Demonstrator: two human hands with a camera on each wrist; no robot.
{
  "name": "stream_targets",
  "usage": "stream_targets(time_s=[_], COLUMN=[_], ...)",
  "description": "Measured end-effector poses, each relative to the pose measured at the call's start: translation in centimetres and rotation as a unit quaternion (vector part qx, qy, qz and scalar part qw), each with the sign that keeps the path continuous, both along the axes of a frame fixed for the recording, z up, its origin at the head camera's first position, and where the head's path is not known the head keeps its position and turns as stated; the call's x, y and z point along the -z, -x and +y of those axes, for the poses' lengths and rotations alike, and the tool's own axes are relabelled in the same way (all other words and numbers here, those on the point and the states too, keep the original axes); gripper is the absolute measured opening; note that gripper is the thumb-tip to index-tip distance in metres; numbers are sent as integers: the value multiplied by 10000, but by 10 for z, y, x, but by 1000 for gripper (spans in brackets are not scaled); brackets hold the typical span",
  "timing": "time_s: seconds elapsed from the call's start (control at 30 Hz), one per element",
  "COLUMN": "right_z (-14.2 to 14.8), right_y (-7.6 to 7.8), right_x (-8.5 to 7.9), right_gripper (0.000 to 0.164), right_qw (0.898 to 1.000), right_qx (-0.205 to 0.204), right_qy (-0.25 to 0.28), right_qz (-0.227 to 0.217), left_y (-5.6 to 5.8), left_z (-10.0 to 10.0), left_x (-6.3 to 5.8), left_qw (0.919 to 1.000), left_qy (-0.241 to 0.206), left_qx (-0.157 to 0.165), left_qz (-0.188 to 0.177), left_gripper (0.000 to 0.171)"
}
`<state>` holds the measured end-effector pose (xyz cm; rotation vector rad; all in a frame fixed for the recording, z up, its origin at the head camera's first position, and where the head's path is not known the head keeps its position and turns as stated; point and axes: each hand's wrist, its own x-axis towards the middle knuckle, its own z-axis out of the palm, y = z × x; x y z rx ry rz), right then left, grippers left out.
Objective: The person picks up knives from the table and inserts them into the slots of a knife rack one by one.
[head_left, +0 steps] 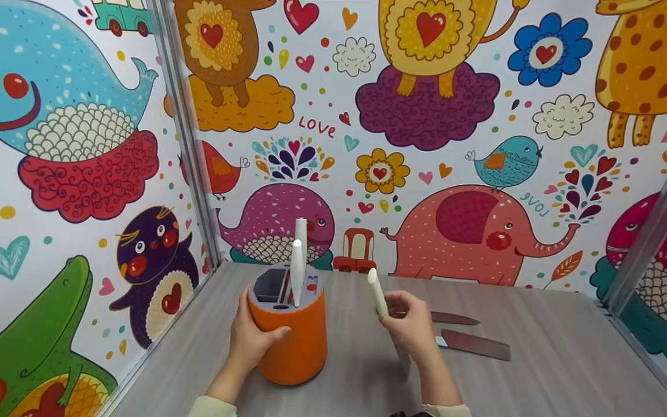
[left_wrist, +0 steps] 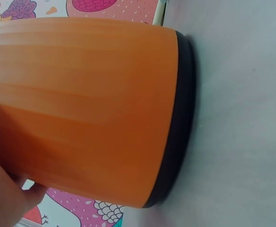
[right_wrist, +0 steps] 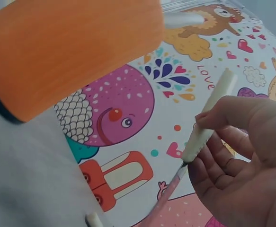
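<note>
An orange knife block (head_left: pixel 301 347) with a grey slotted top stands upright on the table. My left hand (head_left: pixel 250 339) grips its left side, thumb across the front. Two white handles (head_left: pixel 297 272) rise from the top of the block. To the right of it, my right hand (head_left: pixel 411 324) holds a knife by its cream handle (right_wrist: pixel 218 101), pinched between thumb and fingers. The blade (right_wrist: pixel 168 196) of this knife points down toward the table. In the left wrist view the block's black base (left_wrist: pixel 181 113) meets the tabletop.
Beyond my right hand lie a narrow dark-bladed knife (head_left: pixel 455 317) and a broad cleaver-like knife (head_left: pixel 477 344), their blades pointing right. Behind the grey table (head_left: pixel 356 394) stands a wall panel with cartoon animals (head_left: pixel 461 231). Another printed panel (head_left: pixel 84 243) closes the left side.
</note>
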<state>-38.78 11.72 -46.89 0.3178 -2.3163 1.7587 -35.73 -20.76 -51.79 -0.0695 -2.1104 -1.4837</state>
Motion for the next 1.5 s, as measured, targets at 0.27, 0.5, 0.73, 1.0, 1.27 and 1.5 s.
stream_targets(time_s=[0.27, 0.5, 0.73, 1.0, 1.27, 1.5], right_z=[-7, -14, -30, -53, -69, -82], right_y=[-7, -13, -22, -33, -44, -50], right_x=[-4, -8, -11, -12, -12, -13], right_gripper=[35, 36, 34, 32, 30, 31], right_qw=[9961, 9939, 9888, 9862, 9806, 9764], right_qx=[-421, -707, -1160, -1376, -1650, -1858], right_qy=[749, 796, 825, 828, 873, 945], right_qz=[174, 305, 448, 406, 604, 562], left_y=[-1, -3, -12, -32, -56, -73], left_z=[-2, -1, 5, 25, 47, 69], left_x=[0, -2, -16, -49, -70, -79], left_qw=[9999, 9999, 9869, 9609, 9575, 9662], left_qy=[-128, 99, 405, 791, 1423, 1927], left_qx=[35, 82, -601, -1215, -898, 160], left_qz=[-70, 39, 1441, 2359, 2344, 1702], left_gripper=[115, 110, 83, 60, 51, 49])
